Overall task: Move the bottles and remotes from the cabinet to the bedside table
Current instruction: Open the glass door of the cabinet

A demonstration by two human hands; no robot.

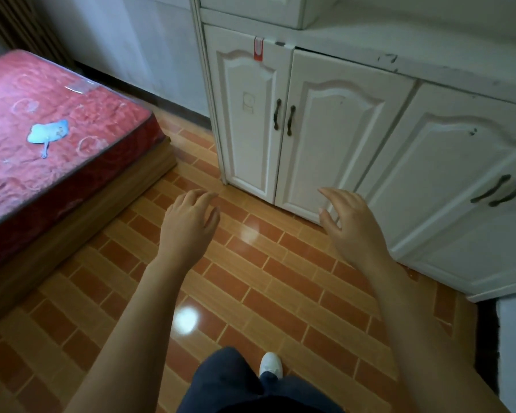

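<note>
The tiled floor (251,278), in brick-pattern orange and tan, fills most of the view and carries two bright glare spots. Along its far side stands the white cabinet (334,120). Its long axis runs from the upper middle toward the right edge, where it is cut off, and its panelled doors face the person. All the doors in view are closed, so whatever is inside is hidden. Its scuffed worktop (399,34) carries an upper unit (251,7) that is cropped by the top edge.

At the left is a bed (72,93) with a red patterned mattress on a wooden base. Only one corner of it is in view.

Both bare forearms reach forward from the bottom edge. The left hand (188,219) hangs palm-down over the floor, fingers loosely curled and holding nothing. The right hand (352,222) is spread and relaxed, also holding nothing, in front of the lower part of the second door. Whether it touches the door cannot be told.

Below are a dark trouser leg (230,383) and the toe of a white shoe (270,365).

A pale blue fan (46,132) lies flat on the mattress, handle toward the bed's near edge. Two dark door handles (283,119) stand upright side by side where the left doors meet, and a further pair (501,190) appears tilted near the right edge. A small red tag (258,48) hangs at the top of the leftmost door, its print too small to read.
</note>
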